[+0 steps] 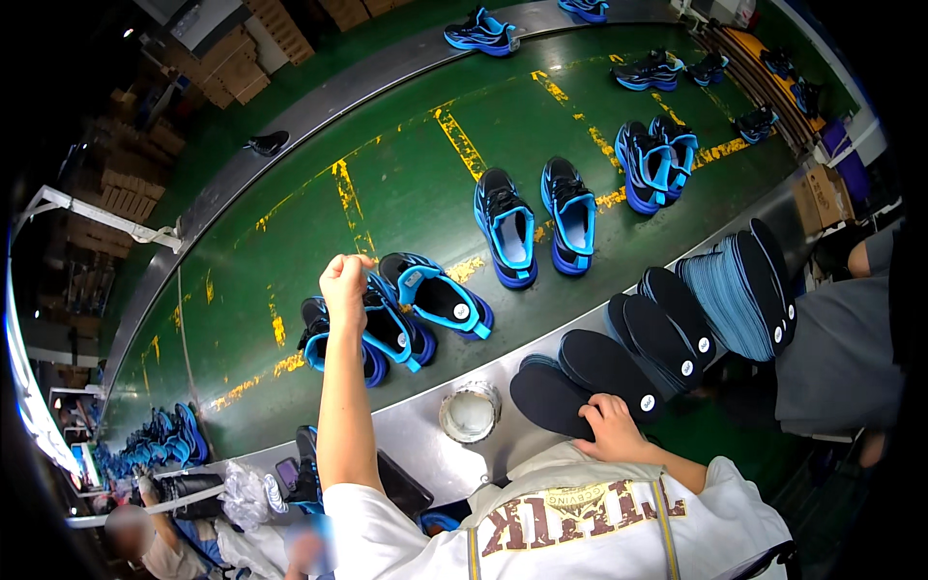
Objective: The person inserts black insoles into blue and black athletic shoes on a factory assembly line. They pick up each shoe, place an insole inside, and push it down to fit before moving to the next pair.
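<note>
My left hand [345, 285] is closed in a fist above the near side of the belt, beside black and blue sneakers. Whether anything is inside its fingers is hidden. Just right of it a sneaker [440, 298] lies with its opening toward me, a white round sticker inside. Another sneaker [394, 329] sits partly behind my left forearm. At the steel ledge, my right hand [614, 430] has its fingers curled over the edge of a black insole [549, 398]. More black insoles [604, 370] with white round stickers lie in stacks beside it.
A green belt [387, 213] with worn yellow marks carries several sneakers, including a pair [570, 217] in the middle. On the steel ledge [527, 360] stands a white-filled tub [471, 413]. A tall insole stack [725, 300] is at right, near another person's grey clothing [836, 348].
</note>
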`<state>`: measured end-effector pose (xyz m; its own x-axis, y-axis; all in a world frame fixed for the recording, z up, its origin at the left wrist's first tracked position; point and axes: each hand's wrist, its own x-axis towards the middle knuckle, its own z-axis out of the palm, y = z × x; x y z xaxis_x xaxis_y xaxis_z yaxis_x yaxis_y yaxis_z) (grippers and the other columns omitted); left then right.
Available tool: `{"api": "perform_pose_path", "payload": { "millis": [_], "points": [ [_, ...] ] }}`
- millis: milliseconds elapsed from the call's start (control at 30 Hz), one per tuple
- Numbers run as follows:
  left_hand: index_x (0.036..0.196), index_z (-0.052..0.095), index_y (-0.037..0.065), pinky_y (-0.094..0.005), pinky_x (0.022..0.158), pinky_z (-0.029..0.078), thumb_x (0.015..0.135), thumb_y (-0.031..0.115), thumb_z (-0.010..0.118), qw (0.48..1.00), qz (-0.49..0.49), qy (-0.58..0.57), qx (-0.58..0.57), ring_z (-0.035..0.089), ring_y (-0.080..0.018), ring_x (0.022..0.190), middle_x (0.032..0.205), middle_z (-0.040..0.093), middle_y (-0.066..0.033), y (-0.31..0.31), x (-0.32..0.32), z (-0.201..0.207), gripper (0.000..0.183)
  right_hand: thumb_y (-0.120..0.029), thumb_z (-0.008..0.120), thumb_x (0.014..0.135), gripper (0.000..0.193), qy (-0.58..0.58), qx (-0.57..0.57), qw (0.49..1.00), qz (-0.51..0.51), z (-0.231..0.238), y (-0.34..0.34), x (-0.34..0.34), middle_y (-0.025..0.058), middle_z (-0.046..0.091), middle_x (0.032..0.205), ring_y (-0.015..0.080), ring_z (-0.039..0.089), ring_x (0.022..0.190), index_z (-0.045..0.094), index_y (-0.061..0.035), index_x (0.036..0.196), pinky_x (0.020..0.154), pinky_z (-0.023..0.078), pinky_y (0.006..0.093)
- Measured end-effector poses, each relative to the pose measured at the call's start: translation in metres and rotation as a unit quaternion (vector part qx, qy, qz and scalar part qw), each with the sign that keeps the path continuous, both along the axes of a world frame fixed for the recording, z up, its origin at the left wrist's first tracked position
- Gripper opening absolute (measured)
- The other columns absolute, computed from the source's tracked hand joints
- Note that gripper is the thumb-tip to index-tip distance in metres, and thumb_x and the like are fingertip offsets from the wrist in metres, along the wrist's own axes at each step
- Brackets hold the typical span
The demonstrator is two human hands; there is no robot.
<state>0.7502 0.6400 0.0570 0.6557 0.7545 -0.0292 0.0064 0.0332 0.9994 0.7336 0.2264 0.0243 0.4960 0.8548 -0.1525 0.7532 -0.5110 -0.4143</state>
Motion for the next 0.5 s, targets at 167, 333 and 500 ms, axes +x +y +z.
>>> {"api": "perform_pose_path", "payload": {
  "millis": [167, 333, 500],
  "points": [
    [0.051, 0.035, 0.01, -0.022, 0.04, 0.021, 0.078, 0.022, 0.054, 0.987, -0.075, 0.075, 0.117, 0.027, -0.0042, 0.045, 0.05, 0.032, 0.0052, -0.034, 0.045, -0.003, 0.035, -0.022, 0.06, 0.071, 0.047, 0.253, 0.149, 0.946, -0.14, 0.04, 0.008, 0.025, 0.0199, 0.033, 0.111, 0.0337, 0.04, 0.1, 0.042, 0.0028, 0.108, 0.085, 0.036, 0.0354],
    [0.103, 0.036, 0.006, -0.0427, 0.055, 0.045, 0.073, 0.044, 0.057, 0.822, -0.204, 0.285, 0.448, 0.056, -0.0377, 0.063, 0.063, 0.055, -0.0221, -0.074, 0.104, -0.04, 0.053, -0.016, 0.047, 0.082, 0.041, 0.133, 0.171, 0.969, -0.117, 0.04, 0.015, 0.071, 0.024, 0.041, 0.115, 0.0358, 0.044, 0.095, 0.039, 0.009, 0.114, 0.086, 0.035, 0.0361],
    [0.117, 0.039, 0.017, -0.041, 0.059, 0.045, 0.08, 0.039, 0.047, 0.774, -0.284, 0.262, 0.502, 0.057, -0.0353, 0.068, 0.072, 0.059, -0.0174, -0.08, 0.143, -0.053, 0.044, -0.014, 0.058, 0.074, 0.02, 0.002, 0.219, 0.954, -0.205, 0.042, 0.026, 0.126, 0.0211, 0.052, 0.102, 0.0309, 0.051, 0.078, 0.06, 0.0003, 0.088, 0.072, 0.042, 0.035]
  ]
}}
